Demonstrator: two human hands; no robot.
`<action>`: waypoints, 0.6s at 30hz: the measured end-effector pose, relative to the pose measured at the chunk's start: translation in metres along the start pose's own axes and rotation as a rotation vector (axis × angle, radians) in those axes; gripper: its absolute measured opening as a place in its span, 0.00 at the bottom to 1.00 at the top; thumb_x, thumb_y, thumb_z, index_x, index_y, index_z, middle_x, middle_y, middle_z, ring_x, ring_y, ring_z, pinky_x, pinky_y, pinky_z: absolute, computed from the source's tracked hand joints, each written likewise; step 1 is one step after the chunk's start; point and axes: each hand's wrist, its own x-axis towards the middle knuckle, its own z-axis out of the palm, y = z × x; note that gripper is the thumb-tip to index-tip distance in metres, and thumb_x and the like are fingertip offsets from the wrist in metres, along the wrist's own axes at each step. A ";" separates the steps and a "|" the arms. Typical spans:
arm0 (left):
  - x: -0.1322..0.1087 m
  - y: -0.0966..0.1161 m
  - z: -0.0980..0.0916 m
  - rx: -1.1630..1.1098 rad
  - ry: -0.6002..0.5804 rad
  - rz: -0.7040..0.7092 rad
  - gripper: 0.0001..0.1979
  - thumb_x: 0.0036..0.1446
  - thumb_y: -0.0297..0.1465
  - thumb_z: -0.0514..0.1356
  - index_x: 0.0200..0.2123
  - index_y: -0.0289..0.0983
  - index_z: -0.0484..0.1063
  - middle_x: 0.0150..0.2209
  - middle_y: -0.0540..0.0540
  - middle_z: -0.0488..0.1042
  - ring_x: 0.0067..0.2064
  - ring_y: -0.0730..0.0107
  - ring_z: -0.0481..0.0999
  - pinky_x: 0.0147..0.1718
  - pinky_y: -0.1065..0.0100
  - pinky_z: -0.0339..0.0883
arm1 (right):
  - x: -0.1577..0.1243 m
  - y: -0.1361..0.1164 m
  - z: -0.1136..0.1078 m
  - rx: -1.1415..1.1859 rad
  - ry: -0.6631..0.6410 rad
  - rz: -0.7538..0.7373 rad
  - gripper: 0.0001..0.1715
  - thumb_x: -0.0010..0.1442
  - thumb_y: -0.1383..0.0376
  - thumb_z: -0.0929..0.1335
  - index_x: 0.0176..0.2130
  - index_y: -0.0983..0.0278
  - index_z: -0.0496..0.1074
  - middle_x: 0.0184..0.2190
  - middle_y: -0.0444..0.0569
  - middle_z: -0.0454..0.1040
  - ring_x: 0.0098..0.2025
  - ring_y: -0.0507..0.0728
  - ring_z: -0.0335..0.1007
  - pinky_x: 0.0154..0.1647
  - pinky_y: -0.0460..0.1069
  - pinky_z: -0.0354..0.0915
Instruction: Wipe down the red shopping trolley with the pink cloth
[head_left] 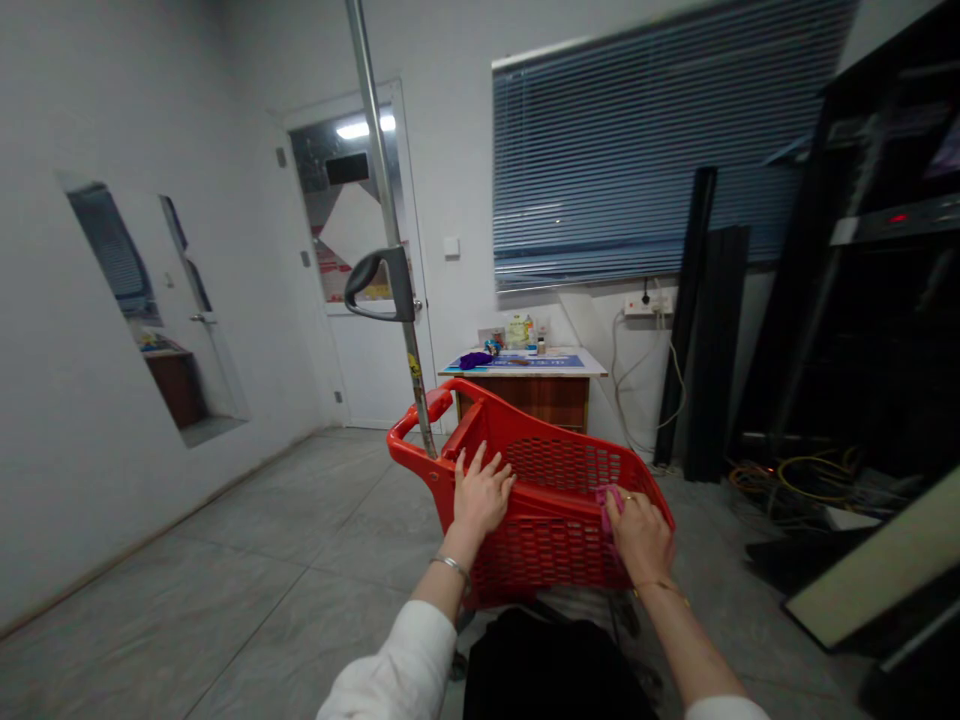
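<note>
A red plastic shopping basket (555, 470) with a perforated wall stands tilted on the floor in front of me. My left hand (480, 492) lies on its near rim, fingers spread over the edge. My right hand (639, 532) is closed on a pink cloth (607, 505) and presses it against the rim on the right side. A metal pole with a black handle (382, 285) rises from the basket's far left corner. A bracelet shows on each wrist.
A small wooden table (525, 375) with bottles and a purple item stands behind the basket under a window blind (637, 150). A white door (367, 280) is at the back. Black panels, a dark rack and loose cables (795, 480) fill the right side. Grey floor tiles.
</note>
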 end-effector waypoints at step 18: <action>-0.002 -0.003 -0.005 0.001 0.006 0.001 0.16 0.67 0.38 0.50 0.49 0.52 0.76 0.56 0.52 0.73 0.66 0.58 0.58 0.66 0.43 0.37 | 0.000 -0.034 0.004 0.128 -0.043 -0.052 0.20 0.66 0.57 0.60 0.47 0.61 0.75 0.37 0.49 0.74 0.36 0.53 0.65 0.39 0.48 0.56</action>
